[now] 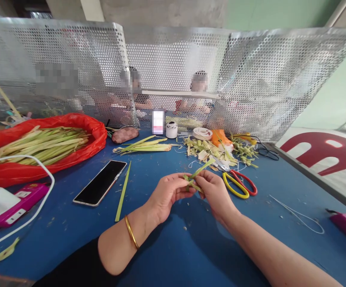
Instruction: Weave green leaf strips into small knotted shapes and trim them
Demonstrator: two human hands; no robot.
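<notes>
Above the middle of the blue table, my left hand (173,190) and my right hand (213,188) meet at a small piece woven from green leaf strips (190,181). Both hands pinch it between thumb and fingers, and part of it is hidden by them. One pale green strip end sticks up from it to the right. Scissors (239,184) with one yellow and one red handle lie just right of my right hand. A single flat leaf strip (123,191) rests on the table left of my left hand, beside a dark-screened phone (100,183).
A red plastic bag (97,144) full of long leaf strips stands at left, near a purple power strip (17,205) with a white cable. Behind my hands are a strip bundle (149,147), a heap of trimmings (211,151) and a tape roll (202,133). Perforated metal screen (173,59) closes the back.
</notes>
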